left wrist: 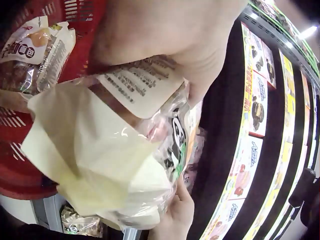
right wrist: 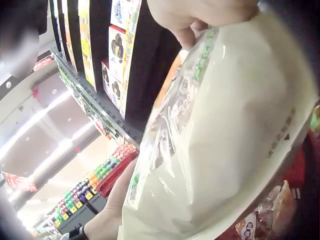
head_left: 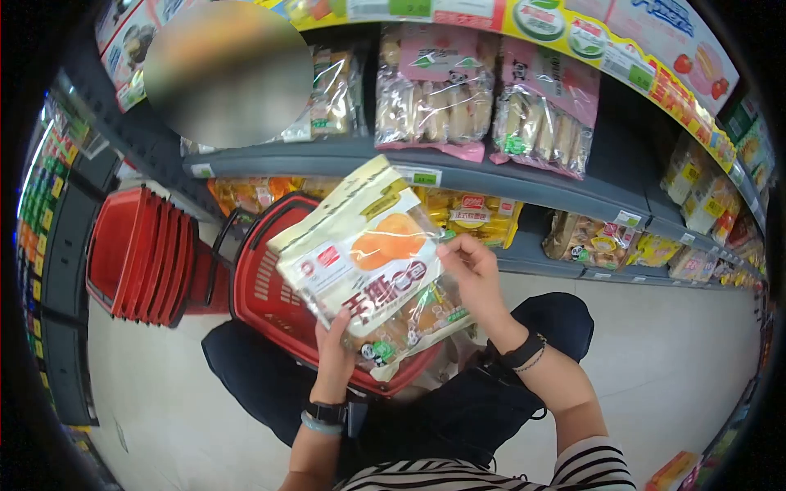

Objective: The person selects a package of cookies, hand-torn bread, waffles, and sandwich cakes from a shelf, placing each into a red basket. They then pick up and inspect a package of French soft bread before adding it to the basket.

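Observation:
A cream bag of packaged bread [head_left: 372,254], printed with orange round buns, is held tilted over a red shopping basket [head_left: 250,299] in the head view. My left hand [head_left: 332,356] grips its lower left edge, the thumb on the printed front. On the opposite side, my right hand [head_left: 476,282] pinches the right edge between thumb and fingers. The clear window shows wrapped pieces with panda prints. In the left wrist view, the cream back of the bag fills the middle, and another cream package [left wrist: 55,57] lies in the basket.
Red baskets [head_left: 131,258] stand stacked at the left. Ahead, a grey shelf [head_left: 303,157] carries pink-topped bread bags [head_left: 434,106], with yellow packages [head_left: 483,217] on the level below. The person's bent knees [head_left: 557,323] flank the basket on the pale floor.

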Available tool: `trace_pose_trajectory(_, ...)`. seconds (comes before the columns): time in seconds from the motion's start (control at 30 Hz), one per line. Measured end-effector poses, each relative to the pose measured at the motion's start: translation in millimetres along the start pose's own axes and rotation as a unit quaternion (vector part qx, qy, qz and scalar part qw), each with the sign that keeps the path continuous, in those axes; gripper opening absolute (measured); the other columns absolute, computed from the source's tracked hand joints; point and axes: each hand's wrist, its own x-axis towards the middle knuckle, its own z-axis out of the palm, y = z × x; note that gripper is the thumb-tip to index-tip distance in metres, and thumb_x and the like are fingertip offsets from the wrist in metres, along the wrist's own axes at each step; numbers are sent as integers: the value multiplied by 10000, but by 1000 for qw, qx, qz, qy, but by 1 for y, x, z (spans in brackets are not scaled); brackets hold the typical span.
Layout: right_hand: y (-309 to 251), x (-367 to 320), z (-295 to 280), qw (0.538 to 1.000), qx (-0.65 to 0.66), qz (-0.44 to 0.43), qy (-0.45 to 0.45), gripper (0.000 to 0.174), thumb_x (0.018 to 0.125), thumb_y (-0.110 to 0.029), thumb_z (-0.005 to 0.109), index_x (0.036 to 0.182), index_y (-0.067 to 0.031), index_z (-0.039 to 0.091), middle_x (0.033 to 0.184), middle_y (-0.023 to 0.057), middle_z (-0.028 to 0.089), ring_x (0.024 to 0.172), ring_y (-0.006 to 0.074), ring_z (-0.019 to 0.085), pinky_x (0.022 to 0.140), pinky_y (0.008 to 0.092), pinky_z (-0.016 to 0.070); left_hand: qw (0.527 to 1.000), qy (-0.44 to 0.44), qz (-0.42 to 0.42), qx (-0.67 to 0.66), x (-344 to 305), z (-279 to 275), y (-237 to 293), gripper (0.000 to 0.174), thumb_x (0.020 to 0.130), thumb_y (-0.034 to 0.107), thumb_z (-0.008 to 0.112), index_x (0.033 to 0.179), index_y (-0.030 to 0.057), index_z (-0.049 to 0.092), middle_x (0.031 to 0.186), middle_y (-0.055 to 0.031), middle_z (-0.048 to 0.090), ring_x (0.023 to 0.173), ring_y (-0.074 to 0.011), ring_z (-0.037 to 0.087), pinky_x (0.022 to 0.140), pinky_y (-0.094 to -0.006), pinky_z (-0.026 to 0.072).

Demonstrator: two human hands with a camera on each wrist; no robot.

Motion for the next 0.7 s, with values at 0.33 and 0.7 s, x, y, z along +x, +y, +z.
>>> trace_pose_trajectory(0.33,-41,11,-28,971,14,-178,160,157,865,-140,597,816,5,561,708,-7,516,644,42,456,569,203,381,974,-92,156,138,8,85,46,485,879,216,555,1258,-29,377,1153,-147,548,1016,-222,580,859,-347,486)
trace_pose_trajectory(0.7,-102,-6,-208,883,161,-191,397,138,852,-118,606,741,-39,586,705,-35,566,666,38,476,633,192,365,816,-406,141,387,16,278,12,657,782,105,678,1303,-2,293,1163,-130,494,1028,-174,517,854,-300,446)
